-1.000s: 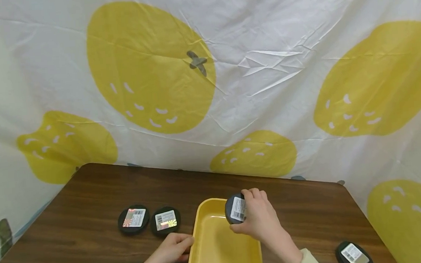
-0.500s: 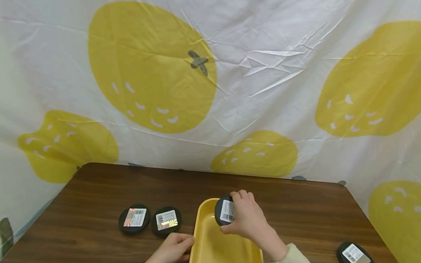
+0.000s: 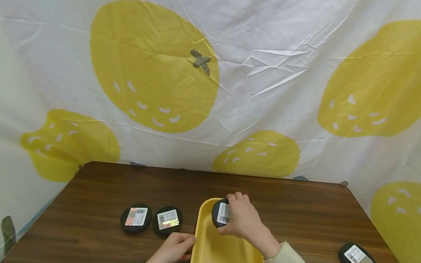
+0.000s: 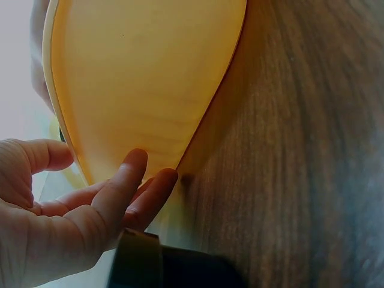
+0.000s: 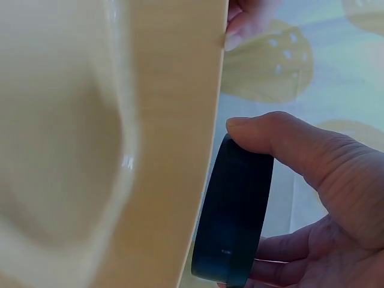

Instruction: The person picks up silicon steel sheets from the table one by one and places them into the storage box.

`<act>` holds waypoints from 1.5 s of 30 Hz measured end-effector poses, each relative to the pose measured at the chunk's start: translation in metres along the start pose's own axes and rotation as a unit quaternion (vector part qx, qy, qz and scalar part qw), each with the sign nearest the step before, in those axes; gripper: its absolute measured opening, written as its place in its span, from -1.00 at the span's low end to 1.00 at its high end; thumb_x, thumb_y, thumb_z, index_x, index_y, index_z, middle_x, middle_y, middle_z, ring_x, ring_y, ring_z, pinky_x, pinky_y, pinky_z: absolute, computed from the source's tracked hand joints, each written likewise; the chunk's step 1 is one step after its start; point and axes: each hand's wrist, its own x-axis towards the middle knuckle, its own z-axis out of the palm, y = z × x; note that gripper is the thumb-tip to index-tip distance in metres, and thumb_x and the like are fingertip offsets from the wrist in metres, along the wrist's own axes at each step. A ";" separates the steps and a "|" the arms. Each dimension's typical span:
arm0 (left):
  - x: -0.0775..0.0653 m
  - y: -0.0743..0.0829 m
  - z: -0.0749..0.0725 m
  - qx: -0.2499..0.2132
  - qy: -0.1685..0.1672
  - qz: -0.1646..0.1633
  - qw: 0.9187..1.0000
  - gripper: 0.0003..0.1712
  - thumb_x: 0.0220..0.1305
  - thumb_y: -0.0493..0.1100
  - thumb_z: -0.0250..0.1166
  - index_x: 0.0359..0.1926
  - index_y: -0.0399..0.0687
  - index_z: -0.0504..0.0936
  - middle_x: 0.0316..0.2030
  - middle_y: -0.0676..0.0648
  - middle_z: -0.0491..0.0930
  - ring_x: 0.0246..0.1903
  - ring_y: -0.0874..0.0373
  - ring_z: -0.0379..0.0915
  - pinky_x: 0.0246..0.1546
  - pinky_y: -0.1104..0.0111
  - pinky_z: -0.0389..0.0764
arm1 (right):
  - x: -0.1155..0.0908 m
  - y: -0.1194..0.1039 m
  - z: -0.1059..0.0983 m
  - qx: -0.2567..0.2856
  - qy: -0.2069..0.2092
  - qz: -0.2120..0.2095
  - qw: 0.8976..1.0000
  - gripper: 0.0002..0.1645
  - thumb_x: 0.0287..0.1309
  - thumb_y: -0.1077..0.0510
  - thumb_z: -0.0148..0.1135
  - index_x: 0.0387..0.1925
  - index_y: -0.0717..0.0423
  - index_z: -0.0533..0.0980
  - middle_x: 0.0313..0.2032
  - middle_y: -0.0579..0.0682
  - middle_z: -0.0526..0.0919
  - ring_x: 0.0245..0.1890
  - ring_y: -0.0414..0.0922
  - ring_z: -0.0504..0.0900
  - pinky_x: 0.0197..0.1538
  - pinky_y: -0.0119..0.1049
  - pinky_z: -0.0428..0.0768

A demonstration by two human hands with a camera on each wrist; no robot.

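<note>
My right hand (image 3: 243, 221) holds a thick round black disc (image 3: 221, 213) with a white barcode label, over the far end of a yellow tray (image 3: 224, 254). In the right wrist view the thumb lies at one edge of the disc (image 5: 233, 207) and the fingers at the other, beside the tray wall (image 5: 171, 120). At the tray's left rim is my left hand (image 3: 172, 250). In the left wrist view its thumb meets the rim while the fingertips (image 4: 137, 158) press the outer wall (image 4: 150, 78).
Two similar labelled discs, one at the left (image 3: 136, 218) and one nearer the tray (image 3: 167, 221), lie on the brown wooden table (image 3: 101, 196). Another disc (image 3: 356, 255) sits at the front right. Part of one shows under the left forearm. A lemon-print cloth (image 3: 265, 83) hangs behind.
My right hand has moved left with the black disc, from the tray's right side to over its far left part. The left hand stays at the rim.
</note>
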 end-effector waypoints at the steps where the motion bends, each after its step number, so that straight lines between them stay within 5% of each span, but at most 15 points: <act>1: 0.000 0.000 0.000 -0.001 -0.001 0.000 1.000 -0.61 0.33 -0.25 -0.01 -0.12 -0.59 0.54 -0.26 -0.18 0.64 -0.27 0.15 0.56 -0.23 0.26 0.63 | 0.000 0.000 0.001 -0.002 -0.003 0.000 1.000 -0.04 -0.51 0.00 0.59 -0.02 0.43 0.40 -0.19 0.20 0.46 -0.21 0.06 0.37 -0.29 -0.15 0.54; 20: 0.000 0.000 0.000 0.001 0.000 0.005 1.000 -0.62 0.34 -0.25 -0.01 -0.14 -0.57 0.55 -0.26 -0.16 0.63 -0.26 0.15 0.55 -0.22 0.24 0.63 | 0.003 0.004 0.012 -0.028 -0.038 -0.024 0.999 -0.04 -0.50 -0.06 0.61 -0.08 0.43 0.39 -0.28 0.15 0.43 -0.27 0.04 0.38 -0.20 -0.13 0.48; 30: 0.000 -0.001 0.000 -0.006 -0.001 0.008 1.000 -0.63 0.33 -0.26 -0.01 -0.17 -0.59 0.55 -0.27 -0.15 0.63 -0.27 0.17 0.54 -0.21 0.24 0.63 | 0.008 -0.001 0.017 -0.040 -0.047 -0.015 0.998 -0.02 -0.52 -0.07 0.60 -0.07 0.43 0.39 -0.25 0.17 0.44 -0.22 0.07 0.42 -0.10 -0.09 0.51; 45: 0.000 -0.002 0.000 -0.009 -0.003 0.012 1.000 -0.61 0.33 -0.25 -0.01 -0.15 -0.60 0.54 -0.28 -0.15 0.63 -0.28 0.18 0.54 -0.22 0.28 0.62 | 0.009 -0.004 0.030 -0.027 -0.079 0.023 0.996 -0.01 -0.57 -0.06 0.65 -0.11 0.40 0.36 -0.22 0.20 0.42 -0.18 0.14 0.44 -0.24 -0.06 0.56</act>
